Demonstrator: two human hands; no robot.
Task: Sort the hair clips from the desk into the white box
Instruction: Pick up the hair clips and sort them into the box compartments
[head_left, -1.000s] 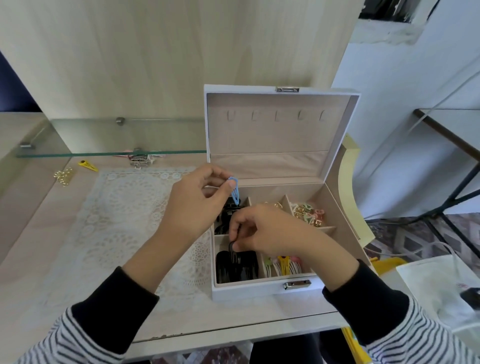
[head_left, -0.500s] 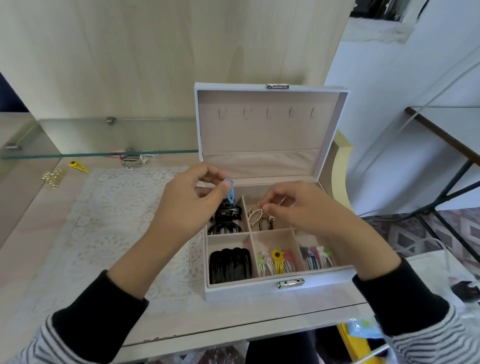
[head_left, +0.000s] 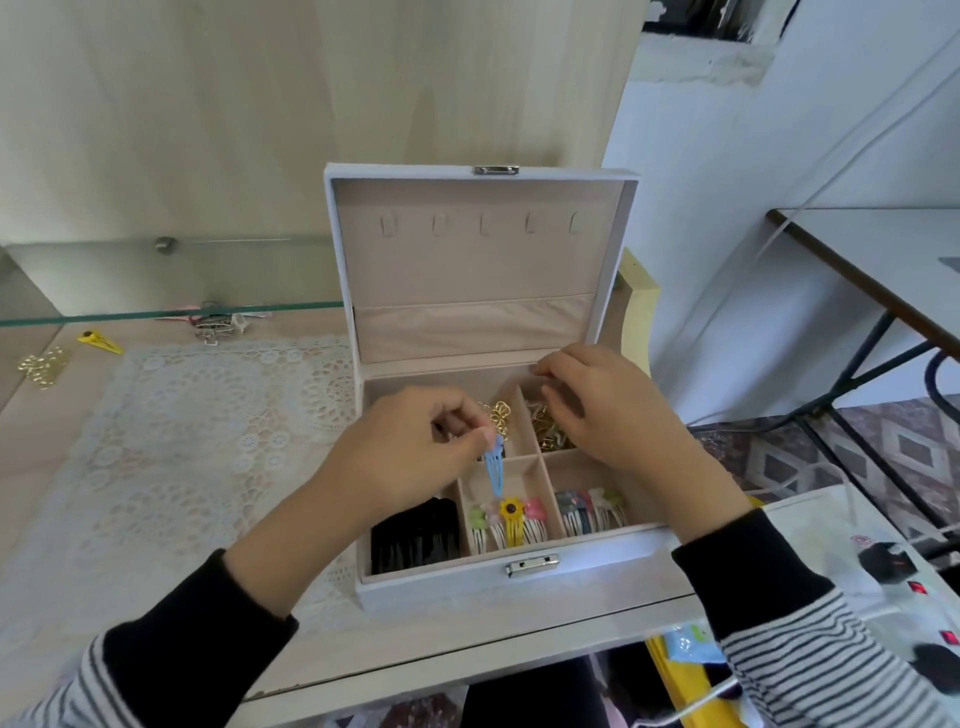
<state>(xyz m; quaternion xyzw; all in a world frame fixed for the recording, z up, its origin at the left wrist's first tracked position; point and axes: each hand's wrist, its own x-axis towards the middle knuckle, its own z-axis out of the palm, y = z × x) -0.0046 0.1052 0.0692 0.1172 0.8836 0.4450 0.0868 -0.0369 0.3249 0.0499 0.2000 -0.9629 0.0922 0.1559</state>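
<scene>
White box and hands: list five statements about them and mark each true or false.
1. The left hand pinches a blue clip. True.
2. The lid of the box is shut. False: it stands open.
3. Black clips lie at the box's front left. True.
4. The yellow clip lies right of the box. False: it lies on the desk, left of it.
5. The right hand is above the box's back right. True.

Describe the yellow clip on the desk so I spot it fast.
Left of the white box lies a lace mat. Just off its far left corner sits the yellow clip, flat and bright, between gold clips and a mixed pile.
</scene>
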